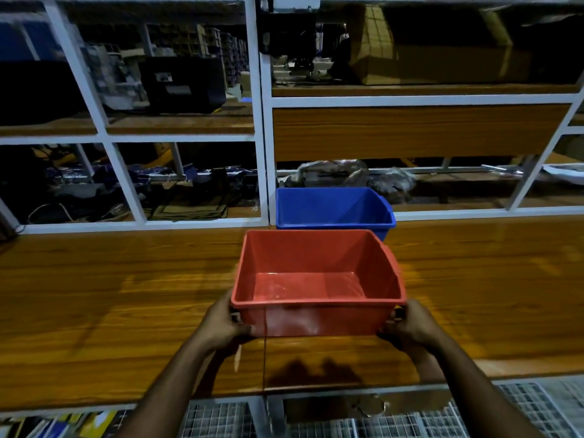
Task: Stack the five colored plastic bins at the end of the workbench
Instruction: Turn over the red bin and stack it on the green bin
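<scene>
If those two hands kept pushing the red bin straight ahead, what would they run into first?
Most likely the blue bin, which sits directly beyond the red bin held by the left hand and right hand. The red bin looks lifted, so it might pass over; depth is unclear.

Both hands, left hand [226, 320] and right hand [410, 325], grip the red bin [316, 279] above the table [110, 295], the blue bin [331, 208] just beyond at 12 o'clock.
</scene>
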